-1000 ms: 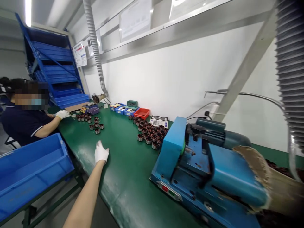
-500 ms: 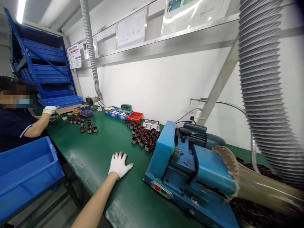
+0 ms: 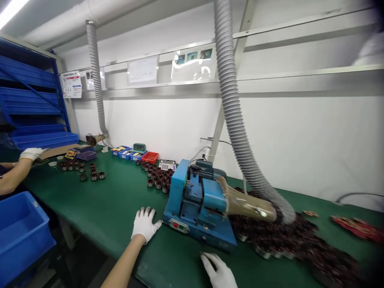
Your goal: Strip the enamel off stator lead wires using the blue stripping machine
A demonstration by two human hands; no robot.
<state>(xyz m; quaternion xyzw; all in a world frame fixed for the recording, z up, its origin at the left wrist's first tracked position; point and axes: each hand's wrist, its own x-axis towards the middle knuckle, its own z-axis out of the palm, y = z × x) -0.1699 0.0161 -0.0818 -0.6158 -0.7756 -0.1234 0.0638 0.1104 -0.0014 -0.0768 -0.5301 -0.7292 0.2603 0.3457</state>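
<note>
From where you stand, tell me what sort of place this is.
Probably a factory workshop: a blue machine stands on a green bench, many small metal parts lie on both sides of it, and blue bins rise in tiers at the left.

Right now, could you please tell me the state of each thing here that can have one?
Left hand: gloved, open, palm down, fingers spread
Right hand: gloved, fingers bent; whether holding anything unclear
Blue machine: upright; running or stopped unclear
Nearer grey hose: hanging, curved at the bottom
Nearest blue bin: open-topped
Red tray: open-topped
Clock: upright, digits blurred
</note>
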